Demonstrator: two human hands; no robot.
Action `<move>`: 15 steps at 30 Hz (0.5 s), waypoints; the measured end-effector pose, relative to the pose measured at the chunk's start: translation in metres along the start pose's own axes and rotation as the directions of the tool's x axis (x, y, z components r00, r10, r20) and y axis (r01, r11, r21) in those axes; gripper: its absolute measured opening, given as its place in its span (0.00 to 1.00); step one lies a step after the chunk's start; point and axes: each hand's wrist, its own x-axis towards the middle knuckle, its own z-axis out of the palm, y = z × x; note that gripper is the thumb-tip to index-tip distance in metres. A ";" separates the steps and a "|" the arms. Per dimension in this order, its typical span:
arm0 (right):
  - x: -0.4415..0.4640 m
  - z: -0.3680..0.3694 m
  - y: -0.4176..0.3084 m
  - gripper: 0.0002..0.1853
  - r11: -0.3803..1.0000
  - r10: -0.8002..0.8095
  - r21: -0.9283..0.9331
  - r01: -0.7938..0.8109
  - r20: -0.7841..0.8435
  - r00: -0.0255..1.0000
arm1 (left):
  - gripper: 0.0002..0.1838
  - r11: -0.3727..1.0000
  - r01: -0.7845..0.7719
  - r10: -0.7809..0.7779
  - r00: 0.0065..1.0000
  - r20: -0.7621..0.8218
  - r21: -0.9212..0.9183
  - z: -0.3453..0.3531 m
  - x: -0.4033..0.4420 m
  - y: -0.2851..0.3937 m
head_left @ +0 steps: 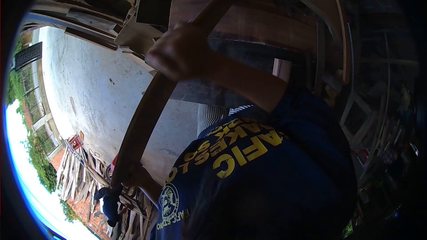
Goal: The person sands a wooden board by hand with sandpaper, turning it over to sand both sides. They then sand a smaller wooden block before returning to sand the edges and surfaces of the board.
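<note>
A long dark wooden board (149,111) slants across the head view, from the top centre down to the lower left; the wide lens makes it look curved. My right hand (180,53), slightly blurred, is closed around the upper part of the board, its arm stretched across in front of me. At the board's lower end, my left hand (135,175) grips the edge, with some of its fingers hidden or in shadow. Below both arms shows my dark blue shirt with yellow lettering.
Stacked timber (89,18) and boards lie along the top. A dark work surface (249,49) is beyond my right arm, bearing a short pale wood block (281,69). Concrete floor (98,84) stretches at left. A heap of wood offcuts (73,173) lies at lower left, near greenery.
</note>
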 end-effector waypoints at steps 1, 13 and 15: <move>-0.008 -0.010 0.057 0.15 0.999 -0.032 -0.010 0.031 -0.166 0.986 | 0.18 1.000 0.006 -0.006 1.000 -0.008 0.005 0.003 -0.005 0.001; 0.010 -0.010 0.002 0.18 0.997 0.001 0.073 -0.003 0.024 1.000 | 0.20 0.994 0.071 -0.068 0.997 -0.042 0.080 -0.027 -0.027 -0.017; 0.017 -0.017 -0.084 0.15 0.985 -0.031 0.169 0.020 0.062 0.998 | 0.20 0.993 0.074 -0.072 0.997 -0.031 0.093 -0.048 -0.028 -0.022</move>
